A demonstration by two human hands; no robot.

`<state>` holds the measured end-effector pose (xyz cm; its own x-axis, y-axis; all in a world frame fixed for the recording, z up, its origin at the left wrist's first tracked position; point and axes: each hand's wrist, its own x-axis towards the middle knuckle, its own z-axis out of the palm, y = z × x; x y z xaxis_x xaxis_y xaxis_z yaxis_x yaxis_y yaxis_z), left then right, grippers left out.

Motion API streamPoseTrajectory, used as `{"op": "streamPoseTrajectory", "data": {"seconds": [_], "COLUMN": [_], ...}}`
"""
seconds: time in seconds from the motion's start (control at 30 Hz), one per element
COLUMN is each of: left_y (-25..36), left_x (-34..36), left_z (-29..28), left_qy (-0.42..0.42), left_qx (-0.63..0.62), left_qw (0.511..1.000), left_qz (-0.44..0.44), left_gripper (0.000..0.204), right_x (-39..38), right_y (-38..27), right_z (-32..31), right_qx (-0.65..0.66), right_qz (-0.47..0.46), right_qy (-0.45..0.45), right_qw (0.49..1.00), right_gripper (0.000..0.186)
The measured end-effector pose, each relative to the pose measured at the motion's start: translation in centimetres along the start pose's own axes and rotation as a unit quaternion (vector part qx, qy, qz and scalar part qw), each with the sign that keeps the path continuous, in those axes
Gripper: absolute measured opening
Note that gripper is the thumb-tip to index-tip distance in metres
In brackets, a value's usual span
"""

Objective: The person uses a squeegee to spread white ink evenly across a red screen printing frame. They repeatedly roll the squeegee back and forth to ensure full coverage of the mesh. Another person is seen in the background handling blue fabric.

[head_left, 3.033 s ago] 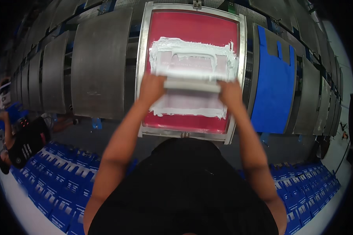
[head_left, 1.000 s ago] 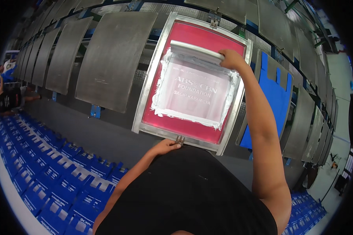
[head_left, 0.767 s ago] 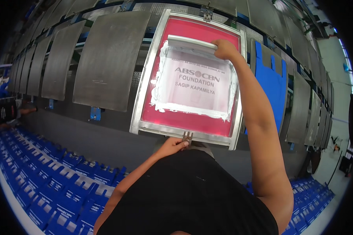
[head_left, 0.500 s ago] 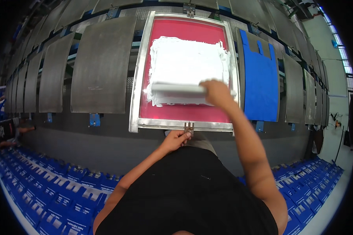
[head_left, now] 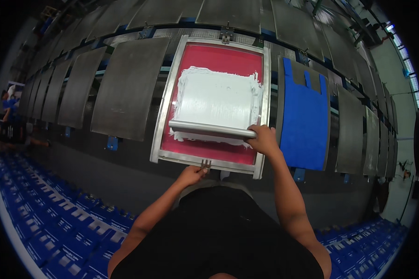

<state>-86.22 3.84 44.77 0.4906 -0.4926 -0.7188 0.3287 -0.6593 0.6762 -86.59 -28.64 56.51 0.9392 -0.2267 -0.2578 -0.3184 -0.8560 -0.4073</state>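
A metal-framed printing screen [head_left: 266, 95] with pink-red mesh [head_left: 223, 55] lies in front of me. Thick white ink [head_left: 214, 95] covers the mesh's middle, heaped into rough ridges along its edges. Across the near part of the ink lies a long silver squeegee [head_left: 209, 128]. My right hand [head_left: 265, 140] is closed over the squeegee's right end, by the frame's right rail. At the frame's near edge, my left hand [head_left: 192, 176] pinches a small pronged metal bracket [head_left: 205, 164]. What lies under the screen is hidden.
Right of the screen, a blue bag with cut-out handles [head_left: 304, 121] lies flat on a grey plate. Bare grey plates [head_left: 130, 88] line up to the left and behind. Rows of blue bags [head_left: 74, 228] spread low on both sides. Another person [head_left: 14, 132] is at far left.
The squeegee has come slightly nearer to me over the ink, which now looks thinner and streaked. My left hand stays on the bracket. The whole view has tilted and shifted.
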Motion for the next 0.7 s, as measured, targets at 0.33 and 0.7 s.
{"op": "streamPoseTrajectory", "data": {"seconds": [0.33, 0.7], "left_y": [24.8, 26.8], "left_x": [-16.9, -36.2], "left_z": [-1.8, -36.0], "left_qy": [0.501, 0.348], "left_qx": [0.219, -0.147], "left_qw": [0.837, 0.896], "left_qz": [0.041, 0.235], "left_gripper": [0.038, 0.042], "right_x": [-11.3, -7.4], "right_y": [11.5, -26.3], "right_z": [-24.3, -32.9], "right_qx": [0.422, 0.373], "right_qz": [0.126, 0.199], "right_qy": [-0.041, 0.100], "right_qw": [0.897, 0.901], "right_gripper": [0.041, 0.035]}}
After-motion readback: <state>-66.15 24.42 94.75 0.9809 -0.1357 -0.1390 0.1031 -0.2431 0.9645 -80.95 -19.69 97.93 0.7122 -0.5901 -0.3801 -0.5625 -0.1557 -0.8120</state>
